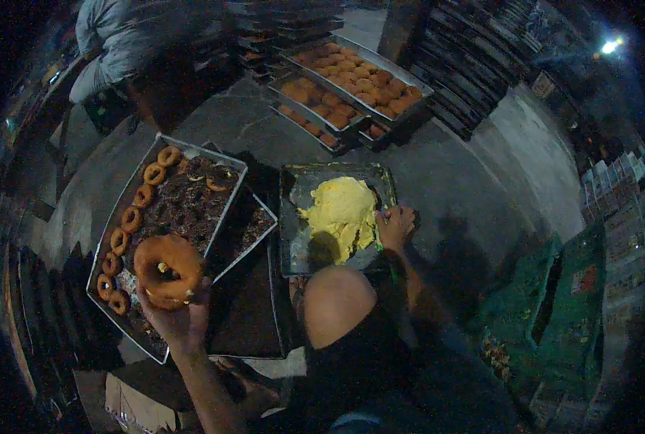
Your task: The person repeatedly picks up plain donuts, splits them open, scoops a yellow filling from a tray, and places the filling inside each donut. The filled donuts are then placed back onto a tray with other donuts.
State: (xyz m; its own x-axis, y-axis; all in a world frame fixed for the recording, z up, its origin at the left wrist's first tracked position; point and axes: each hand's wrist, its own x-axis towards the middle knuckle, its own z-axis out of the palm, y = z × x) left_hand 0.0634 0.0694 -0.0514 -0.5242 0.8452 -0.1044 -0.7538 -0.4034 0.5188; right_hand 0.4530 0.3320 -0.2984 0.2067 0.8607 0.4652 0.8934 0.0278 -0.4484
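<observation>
My left hand [176, 323] holds up a ring doughnut [147, 266] with small bits of yellow cream on it. Below it lies a metal tray [226, 203] of dark, crumbly chocolate-coloured topping [184, 200], with a row of ring doughnuts [132, 219] along its left side. My right hand [397, 228] is curled at the right edge of a mound of yellow cream [341, 209]. That cream sits on a dark, smeared square tray [295, 255]. A green sliver shows under the right hand; whether the fingers grip a tool is hidden.
Trays of browned doughnuts [363, 81] stand on the floor ahead. Another tray [257, 217] with dark topping lies partly under the left one. Stacked dark trays [463, 70] rise at the back right, and a green sack [550, 314] is at right. Another person's sleeve [97, 54] shows upper left.
</observation>
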